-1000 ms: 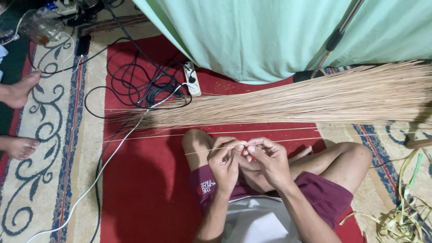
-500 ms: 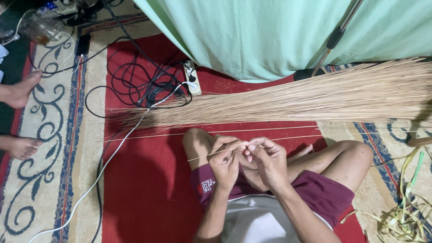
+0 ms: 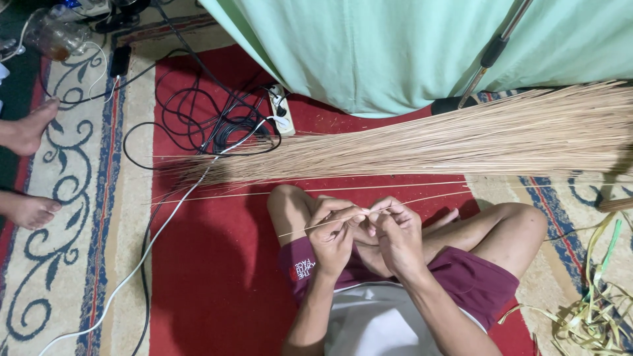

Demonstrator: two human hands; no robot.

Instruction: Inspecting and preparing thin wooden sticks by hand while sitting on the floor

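- Fingers (image 3: 353,214) of left hand (image 3: 333,234) and right hand (image 3: 395,231) pinched together on one thin straw-coloured palm-leaf stick (image 3: 310,229), tips of both hands meeting above the lap.
- Stick slanting up from lower left to upper right, free left end poking out over the red carpet (image 3: 211,277), right part running on past the right hand.
- Compared with a second ago: hands almost where they were, stick tilted a touch differently, grip unchanged; judged as slow, fine work along the stick, not a swap for a new one.
- Count near the hands: one stick held, two hands on it, two bent knees either side.
- Farther out: one big loose sheaf of the same pale sticks (image 3: 461,138) lying across the carpet, a few stray sticks just in front of it.
- Beyond: one white power strip (image 3: 280,109), one tangle of black cables (image 3: 217,122), one white cable (image 3: 151,240), one green curtain (image 3: 409,46), one heap of green-yellow leaf strips (image 3: 593,310).
- At left edge: two bare feet (image 3: 30,168) of another person.
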